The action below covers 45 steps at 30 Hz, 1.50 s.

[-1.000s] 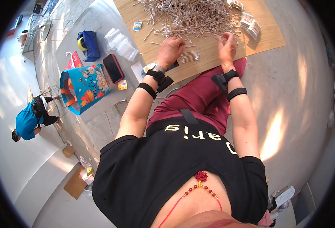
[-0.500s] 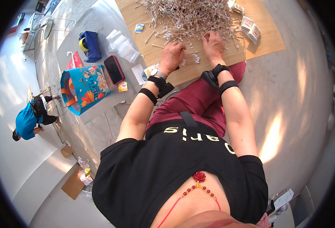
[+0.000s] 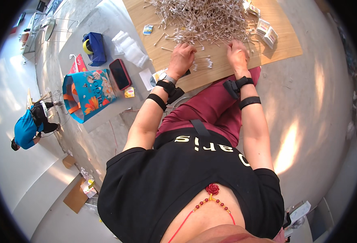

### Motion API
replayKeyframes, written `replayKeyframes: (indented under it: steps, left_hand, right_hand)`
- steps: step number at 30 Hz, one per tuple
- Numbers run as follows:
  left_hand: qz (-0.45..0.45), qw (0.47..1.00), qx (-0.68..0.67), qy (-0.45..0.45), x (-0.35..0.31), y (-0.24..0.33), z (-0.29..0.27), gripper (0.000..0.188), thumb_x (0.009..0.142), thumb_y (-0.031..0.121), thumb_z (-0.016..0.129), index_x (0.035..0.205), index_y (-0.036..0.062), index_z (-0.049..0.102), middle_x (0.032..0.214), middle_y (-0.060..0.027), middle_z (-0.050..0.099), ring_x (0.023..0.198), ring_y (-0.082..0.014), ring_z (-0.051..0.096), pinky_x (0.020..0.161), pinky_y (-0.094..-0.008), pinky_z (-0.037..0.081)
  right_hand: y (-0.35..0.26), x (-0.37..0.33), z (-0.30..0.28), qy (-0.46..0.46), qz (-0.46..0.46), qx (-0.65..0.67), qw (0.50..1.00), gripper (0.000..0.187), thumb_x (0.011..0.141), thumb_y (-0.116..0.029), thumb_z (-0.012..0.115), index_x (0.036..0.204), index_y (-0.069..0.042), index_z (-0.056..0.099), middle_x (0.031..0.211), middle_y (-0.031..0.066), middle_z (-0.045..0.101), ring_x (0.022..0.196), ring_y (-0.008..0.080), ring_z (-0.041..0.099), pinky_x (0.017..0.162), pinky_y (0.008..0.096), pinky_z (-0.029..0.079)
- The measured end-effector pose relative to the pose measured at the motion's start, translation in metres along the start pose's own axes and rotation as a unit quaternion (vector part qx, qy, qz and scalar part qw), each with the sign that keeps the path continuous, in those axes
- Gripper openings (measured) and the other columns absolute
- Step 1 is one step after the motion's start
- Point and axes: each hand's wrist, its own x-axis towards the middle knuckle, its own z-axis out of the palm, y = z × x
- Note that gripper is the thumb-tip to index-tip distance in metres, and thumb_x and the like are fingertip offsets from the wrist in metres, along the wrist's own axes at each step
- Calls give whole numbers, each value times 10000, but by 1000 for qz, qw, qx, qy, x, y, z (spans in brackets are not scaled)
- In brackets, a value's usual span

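A large heap of loose cotton swabs covers the far part of the wooden board. Below its near edge, a small row of aligned cotton swabs lies between my hands. My left hand is just left of that row, fingers curled together; whatever they hold is hidden. Farther right, my right hand rests at the heap's near right edge with its fingers bent inward. Its fingertips are too small to show what is in them. Clear packs of cotton swabs stand at the board's right.
Left of the board lie clear plastic bags, a blue tape dispenser, a phone and a flowered blue bag. A small packet sits on the board. Another person in blue bends over at far left.
My right hand has moved right and slightly nearer to me, away from the row of swabs. My left hand has barely shifted.
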Motion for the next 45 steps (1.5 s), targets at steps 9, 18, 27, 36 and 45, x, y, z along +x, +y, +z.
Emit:
replayKeyframes:
  steps: [9, 18, 27, 36, 45]
  left_hand:
    - [42, 997, -53, -47, -3, 16, -9, 112, 902, 86, 719, 1010, 84, 752, 970, -99, 702, 997, -320, 665, 899, -430, 539]
    - [12, 1000, -6, -23, -7, 10, -1, 124, 893, 78, 743, 1016, 85, 756, 1010, -109, 711, 1011, -329, 667, 899, -425, 541]
    - [-98, 984, -50, 139, 1, 1, -9, 70, 922, 63, 748, 989, 44, 748, 932, -100, 712, 857, -227, 701, 788, -354, 547]
    - [-69, 994, 74, 34, 0, -6, -5, 87, 870, 144, 743, 939, 91, 743, 981, -125, 679, 987, -352, 634, 889, -467, 495]
    - [-55, 995, 84, 7, -2, -4, -1, 76, 837, 156, 752, 870, 94, 723, 979, -130, 664, 1008, -351, 618, 880, -471, 485]
  right_hand:
    - [-21, -13, 2, -2, -172, 70, 983, 95, 960, -192, 674, 1028, -138, 712, 1039, 81, 710, 1065, 298, 674, 899, 455, 491]
    - [-47, -17, 14, -41, -205, 79, 975, 96, 950, -191, 693, 1029, -149, 726, 988, 67, 697, 999, 305, 669, 868, 452, 487]
    - [-38, -13, 21, -22, -241, 115, 963, 77, 947, -156, 702, 1017, -137, 728, 972, 65, 698, 962, 324, 673, 858, 442, 510]
    - [-36, -27, 14, -23, -256, 145, 956, 87, 924, -104, 690, 1002, -104, 727, 968, 94, 692, 964, 338, 668, 859, 454, 510]
    - [-28, -50, 17, 15, -116, 199, 973, 111, 919, -101, 687, 1021, -98, 731, 1043, 103, 702, 1028, 336, 658, 896, 451, 492]
